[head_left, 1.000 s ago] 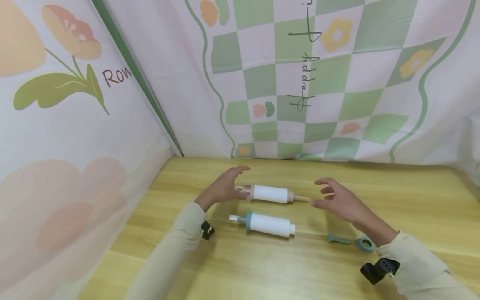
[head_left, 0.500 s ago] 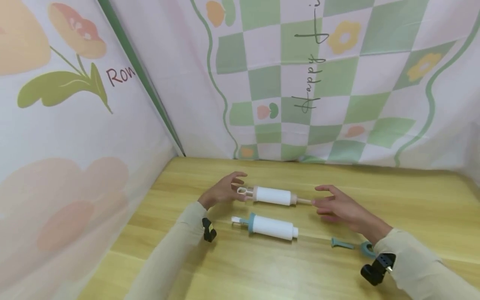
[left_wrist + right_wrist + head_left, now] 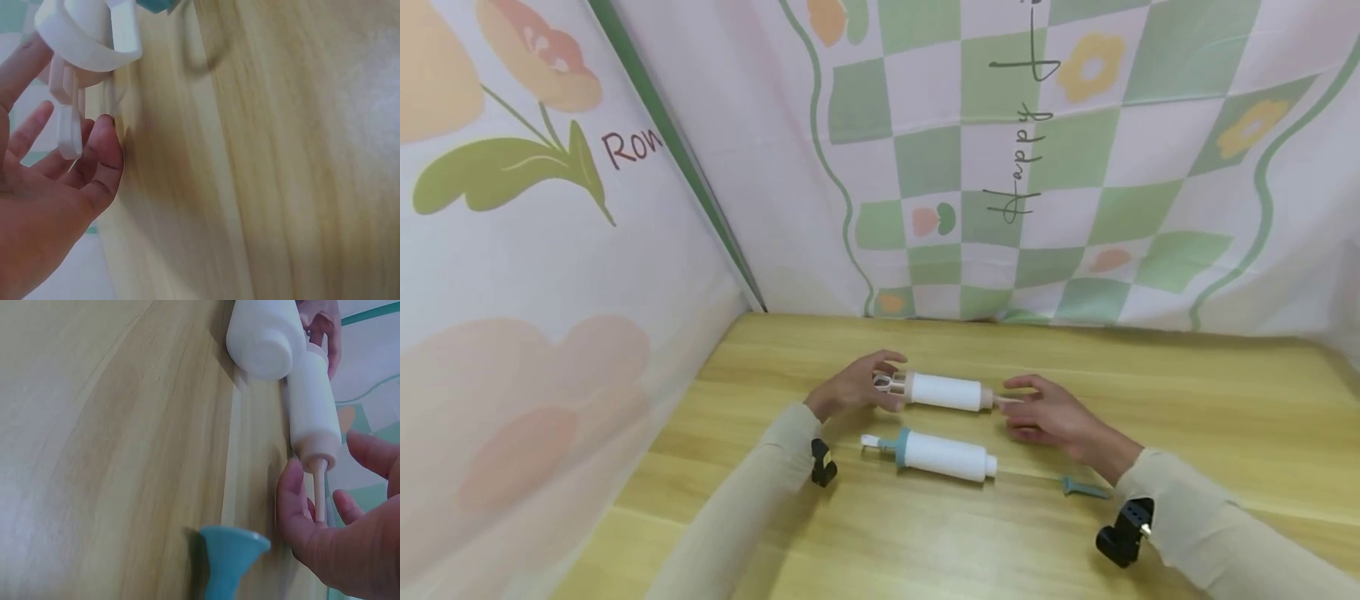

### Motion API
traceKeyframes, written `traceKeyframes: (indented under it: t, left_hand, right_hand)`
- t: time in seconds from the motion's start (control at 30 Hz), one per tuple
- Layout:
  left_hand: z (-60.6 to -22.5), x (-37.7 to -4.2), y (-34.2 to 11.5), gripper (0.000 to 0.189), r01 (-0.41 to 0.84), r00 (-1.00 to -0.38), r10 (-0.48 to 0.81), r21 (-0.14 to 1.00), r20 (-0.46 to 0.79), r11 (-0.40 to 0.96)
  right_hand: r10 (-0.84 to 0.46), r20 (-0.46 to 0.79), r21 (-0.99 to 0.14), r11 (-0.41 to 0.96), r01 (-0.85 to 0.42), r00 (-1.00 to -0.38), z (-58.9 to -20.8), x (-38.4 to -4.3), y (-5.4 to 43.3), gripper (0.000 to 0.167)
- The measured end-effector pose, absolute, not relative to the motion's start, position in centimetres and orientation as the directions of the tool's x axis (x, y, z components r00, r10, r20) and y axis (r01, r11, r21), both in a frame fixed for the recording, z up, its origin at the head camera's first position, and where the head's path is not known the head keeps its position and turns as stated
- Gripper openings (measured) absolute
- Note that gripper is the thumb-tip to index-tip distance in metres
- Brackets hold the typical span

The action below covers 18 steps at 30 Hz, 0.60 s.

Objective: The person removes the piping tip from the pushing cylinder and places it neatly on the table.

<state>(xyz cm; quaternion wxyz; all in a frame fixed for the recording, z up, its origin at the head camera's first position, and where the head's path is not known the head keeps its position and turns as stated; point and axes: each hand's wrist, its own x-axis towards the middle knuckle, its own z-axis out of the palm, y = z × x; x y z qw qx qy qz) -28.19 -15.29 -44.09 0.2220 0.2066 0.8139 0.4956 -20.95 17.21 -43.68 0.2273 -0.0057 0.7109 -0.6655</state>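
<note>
A white syringe-like tube with beige ends (image 3: 946,392) lies on the table, its ringed handle to the left and thin nozzle to the right. Around the handle (image 3: 70,134), my left hand (image 3: 853,385) has its thumb and fingers spread; a firm hold does not show. My right hand (image 3: 1056,417) surrounds the nozzle (image 3: 319,487), with gaps beside it in the right wrist view. Fingers partly cover the nozzle tip in the head view. Closer to me lies a similar white tube with a teal collar (image 3: 946,455), whose white handle loop (image 3: 87,50) shows in the left wrist view.
A small teal flared piece (image 3: 1084,488) lies right of the nearer tube, beside my right forearm. The wooden table (image 3: 925,542) meets a patterned curtain (image 3: 985,167) at the back and another cloth on the left.
My right hand has moved left, from the nozzle tip further over the nozzle. My left hand has shifted slightly right around the handle. The teal ring is now hidden behind the right arm.
</note>
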Motion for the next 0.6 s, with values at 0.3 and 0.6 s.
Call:
traceKeyframes:
  t: [0.3, 0.6]
  left_hand:
    - [-44.7, -28.2, -14.9, 0.064, 0.158, -0.816, 0.563, 0.889, -0.128, 0.430]
    - [-45.2, -28.4, -14.2, 0.054, 0.128, -0.805, 0.578, 0.913, -0.132, 0.387]
  right_hand:
    - [-0.269, -0.321, -0.947, 0.063, 0.315, -0.908, -44.2, -21.6, 15.2, 0.056]
    - [-0.183, -0.323, -0.943, 0.152, 0.297, -0.929, -44.5, -21.7, 15.1, 0.043]
